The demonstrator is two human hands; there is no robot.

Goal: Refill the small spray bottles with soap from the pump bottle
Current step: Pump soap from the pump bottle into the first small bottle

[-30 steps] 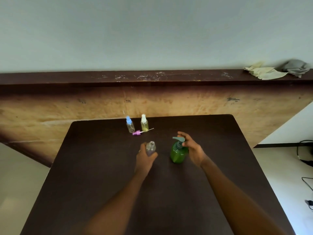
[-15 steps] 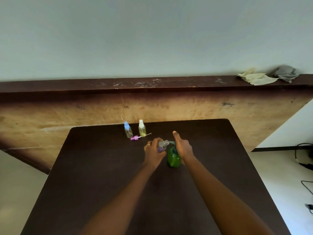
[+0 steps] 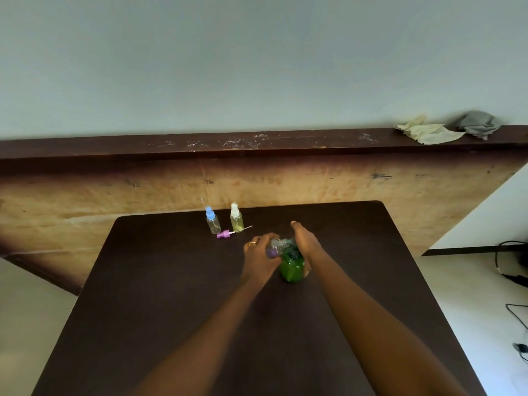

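A green pump bottle (image 3: 292, 267) stands mid-table. My right hand (image 3: 305, 241) lies flat on top of its pump head, fingers straight. My left hand (image 3: 260, 254) grips a small clear uncapped spray bottle (image 3: 277, 246), tilted with its mouth against the pump's nozzle. Farther back stand a blue-capped spray bottle (image 3: 212, 220) and a white-capped yellowish spray bottle (image 3: 236, 218). A loose purple spray cap (image 3: 228, 232) with its thin tube lies in front of them.
The dark brown table (image 3: 160, 295) ends close behind the two standing bottles, against a wooden panel. Crumpled cloths (image 3: 431, 132) lie on the dark ledge at the upper right. Black cables (image 3: 511, 270) trail on the floor to the right.
My left hand has carried the clear bottle rightward and tipped its mouth to the pump's nozzle. My right hand has shifted from the side of the pump head onto its top.
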